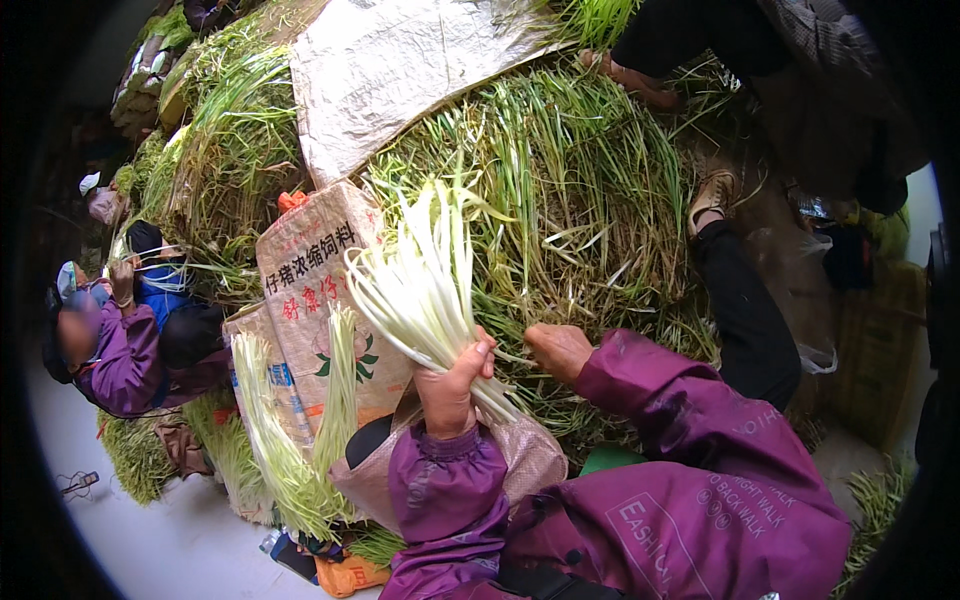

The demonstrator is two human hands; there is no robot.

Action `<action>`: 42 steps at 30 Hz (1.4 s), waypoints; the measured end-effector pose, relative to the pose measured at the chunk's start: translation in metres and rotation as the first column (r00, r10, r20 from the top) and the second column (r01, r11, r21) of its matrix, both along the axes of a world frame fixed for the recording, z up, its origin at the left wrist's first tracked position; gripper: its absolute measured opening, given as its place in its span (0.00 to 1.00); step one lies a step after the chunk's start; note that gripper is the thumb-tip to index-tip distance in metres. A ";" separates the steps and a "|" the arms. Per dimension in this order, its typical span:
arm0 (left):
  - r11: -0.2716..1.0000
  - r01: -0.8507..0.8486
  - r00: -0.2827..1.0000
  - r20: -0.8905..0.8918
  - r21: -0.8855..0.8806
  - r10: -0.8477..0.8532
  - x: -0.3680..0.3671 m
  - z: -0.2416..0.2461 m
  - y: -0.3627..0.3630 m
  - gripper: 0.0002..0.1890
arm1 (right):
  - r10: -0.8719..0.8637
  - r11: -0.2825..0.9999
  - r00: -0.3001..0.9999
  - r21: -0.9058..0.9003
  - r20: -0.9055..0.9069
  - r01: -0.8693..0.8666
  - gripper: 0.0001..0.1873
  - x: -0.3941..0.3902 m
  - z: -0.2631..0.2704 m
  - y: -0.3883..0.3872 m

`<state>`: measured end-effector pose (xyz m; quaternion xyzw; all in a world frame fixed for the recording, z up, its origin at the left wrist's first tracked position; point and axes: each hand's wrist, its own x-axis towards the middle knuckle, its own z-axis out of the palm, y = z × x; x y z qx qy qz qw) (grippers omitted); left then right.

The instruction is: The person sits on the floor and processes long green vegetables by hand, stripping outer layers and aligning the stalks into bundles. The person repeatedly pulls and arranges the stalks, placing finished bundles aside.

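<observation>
My left hand (450, 386) grips a thick bunch of long white-green stalks (427, 277), which look like blanched garlic shoots. Their pale ends fan out away from me, and their other ends stick out below my fist. Close to its right, my right hand (559, 351) has its fingers curled around the tip of a thin stalk (517, 361) beside the bunch. Beyond both hands spreads a wide heap of green, partly dried leafy stalks (555, 210). A pinkish woven sack (536, 450) covers my lap under the bunch.
Two bundles of pale stalks (274, 435) lie at left on printed woven sacks (315, 262). A whitish sheet (405, 67) covers part of the far heap. Another person (127, 345) sits at left holding stalks; another person's foot (637, 79) rests at top right. An orange bag (349, 576) lies below.
</observation>
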<state>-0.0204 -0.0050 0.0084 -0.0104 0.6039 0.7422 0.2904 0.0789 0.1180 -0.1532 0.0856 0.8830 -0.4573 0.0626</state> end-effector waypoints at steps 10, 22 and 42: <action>0.969 -0.165 0.978 0.160 0.185 0.136 -0.009 -0.005 -0.008 0.10 | -0.079 0.963 0.942 0.220 -0.325 0.156 0.14 0.008 0.048 0.030; 0.929 -0.238 0.965 0.181 0.282 0.192 -0.014 -0.006 -0.011 0.14 | -0.240 0.782 0.941 -0.622 -0.239 0.042 0.08 0.013 0.087 0.013; 0.953 -0.193 0.963 0.233 0.232 0.138 -0.014 -0.012 -0.015 0.10 | -0.215 0.635 0.934 -0.686 0.285 0.355 0.06 0.043 0.057 0.043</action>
